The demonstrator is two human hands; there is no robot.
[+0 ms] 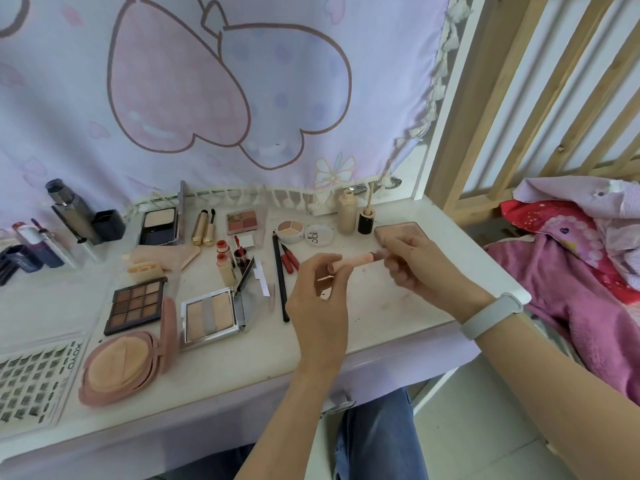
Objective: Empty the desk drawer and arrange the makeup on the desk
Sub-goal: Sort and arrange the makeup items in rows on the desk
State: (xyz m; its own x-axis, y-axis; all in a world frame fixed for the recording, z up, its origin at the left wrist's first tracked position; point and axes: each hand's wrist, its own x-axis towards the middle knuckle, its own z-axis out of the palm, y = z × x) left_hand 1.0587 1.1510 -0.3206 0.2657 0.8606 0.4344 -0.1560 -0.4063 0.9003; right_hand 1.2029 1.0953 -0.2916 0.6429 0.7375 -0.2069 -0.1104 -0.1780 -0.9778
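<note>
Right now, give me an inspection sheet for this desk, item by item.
Surface: white desk, faint pink smudges, mostly covered on its left.
Job's things: pink tube held between both hands; brown eyeshadow palette, powder compact and highlighter palette lie open.
Clutter: lash sheet at the left edge.
Grippers: left hand and right hand each pinch one end of the tube.
Cables: nothing seen.
Surroundings: printed cloth behind; pink bedding to the right.

"XOYO" on lash tray [34,382], lid [318,235] lettering unclear
</note>
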